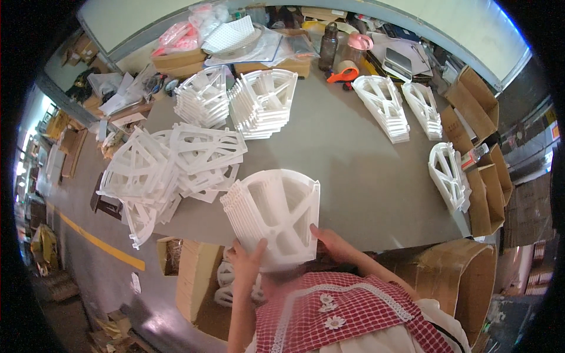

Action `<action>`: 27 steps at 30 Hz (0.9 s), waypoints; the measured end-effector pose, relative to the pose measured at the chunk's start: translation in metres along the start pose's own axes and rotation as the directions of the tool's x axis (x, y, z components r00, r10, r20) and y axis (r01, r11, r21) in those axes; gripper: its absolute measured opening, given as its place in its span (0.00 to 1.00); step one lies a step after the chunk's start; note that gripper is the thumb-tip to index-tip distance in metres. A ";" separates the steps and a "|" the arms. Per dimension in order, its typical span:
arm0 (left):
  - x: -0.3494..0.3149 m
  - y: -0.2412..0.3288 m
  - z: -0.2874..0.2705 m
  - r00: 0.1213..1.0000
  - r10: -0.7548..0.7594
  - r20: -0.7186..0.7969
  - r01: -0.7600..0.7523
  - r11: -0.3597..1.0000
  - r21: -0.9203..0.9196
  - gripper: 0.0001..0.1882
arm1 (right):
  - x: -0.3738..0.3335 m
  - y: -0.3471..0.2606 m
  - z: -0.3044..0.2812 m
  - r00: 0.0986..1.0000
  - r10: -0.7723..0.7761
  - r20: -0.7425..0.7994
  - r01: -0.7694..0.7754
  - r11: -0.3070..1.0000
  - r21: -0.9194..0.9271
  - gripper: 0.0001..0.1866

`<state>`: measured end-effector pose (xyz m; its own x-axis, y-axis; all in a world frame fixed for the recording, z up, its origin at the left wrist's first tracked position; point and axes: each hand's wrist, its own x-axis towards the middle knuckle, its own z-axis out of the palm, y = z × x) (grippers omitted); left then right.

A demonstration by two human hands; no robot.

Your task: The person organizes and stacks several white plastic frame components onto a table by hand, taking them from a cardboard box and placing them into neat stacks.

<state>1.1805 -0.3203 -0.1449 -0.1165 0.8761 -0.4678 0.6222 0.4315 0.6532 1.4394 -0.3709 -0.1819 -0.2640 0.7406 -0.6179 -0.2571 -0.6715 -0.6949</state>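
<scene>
Between my two hands is a thick stack of white fan-shaped plastic frames (281, 226), at the near edge of the grey table. My left hand (246, 260) grips its lower left side, thumb on the front face. On the lower right side, my right hand (331, 242) grips it with the thumb along the edge; its other fingers are mostly hidden. A loose heap of similar frames (141, 165) lies to the left. Two neat stacks, one on the left (203, 97) and one beside it (265, 100), stand farther back.
Smaller stacks of narrower white frames (382, 106) line the table's right side, by open cardboard boxes (488, 188). A dark bottle (329, 47), an orange tape dispenser (343, 75) and a pink-lidded jug (358, 44) stand at the back. A large carton (459, 265) is near right.
</scene>
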 end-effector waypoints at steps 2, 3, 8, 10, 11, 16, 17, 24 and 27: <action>0.004 0.002 0.003 0.999 0.046 0.023 -0.046 0.999 -0.021 0.57 | -0.010 -0.016 0.010 0.998 -0.031 -0.063 0.034 0.998 0.053 0.36; 0.004 0.002 0.004 0.998 0.054 0.038 -0.053 0.998 -0.023 0.57 | -0.010 -0.020 0.015 0.995 -0.042 -0.091 0.049 0.996 0.077 0.35; 0.005 0.014 0.010 0.988 0.123 0.092 -0.121 0.992 -0.023 0.55 | 0.001 -0.018 0.018 0.993 -0.027 -0.116 0.062 0.949 0.311 0.26; 0.018 0.000 0.025 0.984 0.132 0.120 -0.119 0.986 -0.115 0.53 | 0.003 -0.015 0.008 0.989 -0.063 -0.134 0.096 0.962 0.255 0.25; 0.024 -0.012 0.038 0.983 0.143 0.116 -0.121 0.977 -0.175 0.52 | 0.006 -0.008 0.000 0.988 -0.076 -0.137 0.106 0.967 0.231 0.24; 0.020 0.004 0.058 0.965 0.182 0.189 -0.145 0.970 -0.193 0.55 | -0.021 -0.011 -0.013 0.988 -0.047 -0.149 0.095 0.937 0.335 0.25; 0.020 0.008 0.062 0.969 0.145 0.200 -0.125 0.986 -0.109 0.59 | -0.044 -0.030 -0.003 0.991 0.026 -0.135 0.040 0.885 0.463 0.29; 0.015 0.040 0.096 0.955 0.126 0.268 -0.130 0.992 -0.005 0.67 | -0.079 -0.026 -0.021 0.980 -0.017 -0.198 0.108 0.881 0.460 0.28; 0.015 0.063 0.105 0.947 0.088 0.307 -0.147 0.974 0.174 0.62 | -0.076 -0.011 -0.045 0.958 -0.070 -0.279 0.197 0.866 0.460 0.24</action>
<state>1.2995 -0.3024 -0.1730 0.1825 0.8021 -0.5685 0.7577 0.2538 0.6013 1.5044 -0.4189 -0.1440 0.0244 0.7632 -0.6456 -0.7026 -0.4464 -0.5542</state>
